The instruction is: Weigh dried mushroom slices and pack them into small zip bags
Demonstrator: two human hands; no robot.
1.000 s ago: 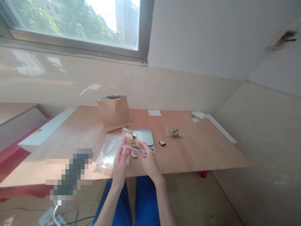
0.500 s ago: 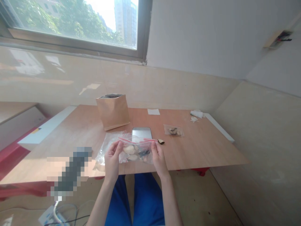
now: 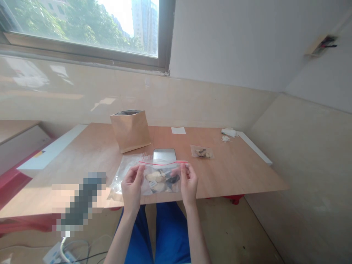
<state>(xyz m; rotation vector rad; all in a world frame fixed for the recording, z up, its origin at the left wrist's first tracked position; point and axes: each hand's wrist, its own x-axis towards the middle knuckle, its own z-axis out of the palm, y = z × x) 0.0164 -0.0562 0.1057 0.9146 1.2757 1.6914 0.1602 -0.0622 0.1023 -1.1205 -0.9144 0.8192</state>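
Note:
A clear zip-lock bag (image 3: pixel 162 180) with a red seal strip hangs between my two hands over the table's front edge. Pale, dark-edged dried slices, perhaps mushroom, lie inside it with a small white packet. Thumb and fingers of my left hand (image 3: pixel 132 185) pinch the bag's upper left side. At the upper right, my right hand (image 3: pixel 189 183) grips it the same way. Directly behind the bag lies a flat silver device (image 3: pixel 164 154), partly covered by it. More clear plastic bags (image 3: pixel 125 170) lie flat beside my left hand.
An open brown paper pouch (image 3: pixel 130 131) stands at the back left. A filled small bag (image 3: pixel 202 152) lies to the right. White paper (image 3: pixel 178 130) and crumpled scraps (image 3: pixel 229 132) are near the wall. A pixelated dark object (image 3: pixel 82 201) is at the front left, with cables below.
My right hand has shifted slightly right, and the bag is stretched wider with its seal strip straighter. The loose dark-edged slice beside my right hand no longer shows.

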